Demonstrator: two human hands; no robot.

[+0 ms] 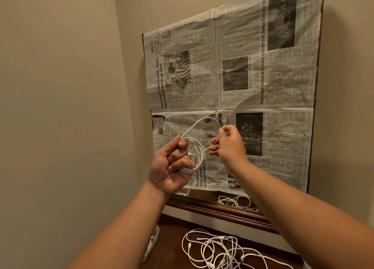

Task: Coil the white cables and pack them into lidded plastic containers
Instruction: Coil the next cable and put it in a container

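Observation:
I hold a white cable coil (199, 154) up in front of the wall. My left hand (172, 165) grips the wound loops, with fingers curled through the coil. My right hand (228, 145) pinches the cable's free end, which arcs in a large loop above the coil. Below, a tangled pile of loose white cables (220, 248) lies on the dark wooden tabletop (172, 234). A clear plastic container (150, 244) sits at the table's left edge, partly hidden behind my left forearm.
A mirror covered with newspaper (253, 76) leans against the beige wall behind the table. Its wooden frame (212, 208) runs along the bottom, and the uncovered strip of glass reflects the cables. A wall corner closes in on the left.

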